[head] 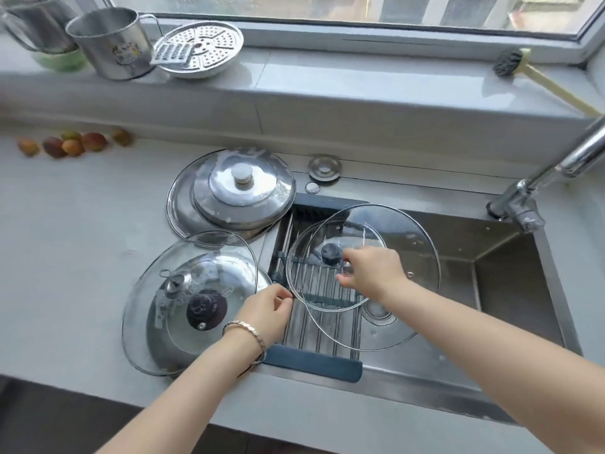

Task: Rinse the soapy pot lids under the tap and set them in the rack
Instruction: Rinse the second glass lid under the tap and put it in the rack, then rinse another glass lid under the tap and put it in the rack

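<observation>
Reaching in from the near right, the right hand point(370, 273) is held palm down over the rack point(314, 360), its forearm stretched across the near corner of the sink point(491, 290). Its fingers and thumb curl round the clear knob point(346, 268) of a large glass lid point(415, 257), which is tilted over the rack and reaches right over the open basin. A smaller glass lid point(294, 265) with a dark knob lies in the rack, overlapping the large one.

The left hand point(265, 311), with a bracelet point(245, 329) at the wrist, comes in from the near left across the worktop point(65, 240). Its fingers are bent, and thumb and fingertips meet at the left side of the rack, just where the two rims cross; which rim they pinch, if either, cannot be told.

More lids wait in two stacks on the worktop left of the sink. The tap point(582, 152) stands at the far right.
</observation>
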`<move>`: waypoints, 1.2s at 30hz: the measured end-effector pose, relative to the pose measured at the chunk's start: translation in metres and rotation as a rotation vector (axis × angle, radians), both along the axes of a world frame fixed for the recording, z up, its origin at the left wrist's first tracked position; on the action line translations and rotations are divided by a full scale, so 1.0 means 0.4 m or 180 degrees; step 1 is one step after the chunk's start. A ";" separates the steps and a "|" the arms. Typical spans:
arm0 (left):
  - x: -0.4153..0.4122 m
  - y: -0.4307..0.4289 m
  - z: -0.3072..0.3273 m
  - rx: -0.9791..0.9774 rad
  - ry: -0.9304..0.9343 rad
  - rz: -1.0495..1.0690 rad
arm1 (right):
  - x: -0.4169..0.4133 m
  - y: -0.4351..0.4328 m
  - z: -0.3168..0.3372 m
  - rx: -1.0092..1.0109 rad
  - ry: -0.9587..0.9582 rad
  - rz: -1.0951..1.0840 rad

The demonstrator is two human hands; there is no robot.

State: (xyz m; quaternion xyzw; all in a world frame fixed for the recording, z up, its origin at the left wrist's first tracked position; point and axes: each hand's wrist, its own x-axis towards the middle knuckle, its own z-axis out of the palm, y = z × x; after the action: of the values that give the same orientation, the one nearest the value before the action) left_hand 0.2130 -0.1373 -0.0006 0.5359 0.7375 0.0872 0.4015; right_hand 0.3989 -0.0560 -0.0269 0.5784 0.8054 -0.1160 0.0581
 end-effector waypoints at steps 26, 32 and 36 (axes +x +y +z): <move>-0.309 0.128 0.008 -0.0697 0.2707 -0.0711 | -0.099 -0.046 0.038 -0.1246 0.0632 -0.0355; -0.388 0.123 0.001 -0.1002 0.2999 -0.1312 | -0.099 -0.091 0.054 -0.1312 0.0690 -0.0270; -0.387 0.105 -0.008 -0.1138 0.3133 -0.1648 | -0.105 -0.098 0.055 -0.1333 0.0622 -0.0219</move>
State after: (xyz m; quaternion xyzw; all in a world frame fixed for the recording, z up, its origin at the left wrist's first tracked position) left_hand 0.0581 -0.0955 -0.0040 0.6000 0.6856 -0.3988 0.1039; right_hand 0.3569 -0.0950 -0.0049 0.5669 0.7453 -0.3379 0.0946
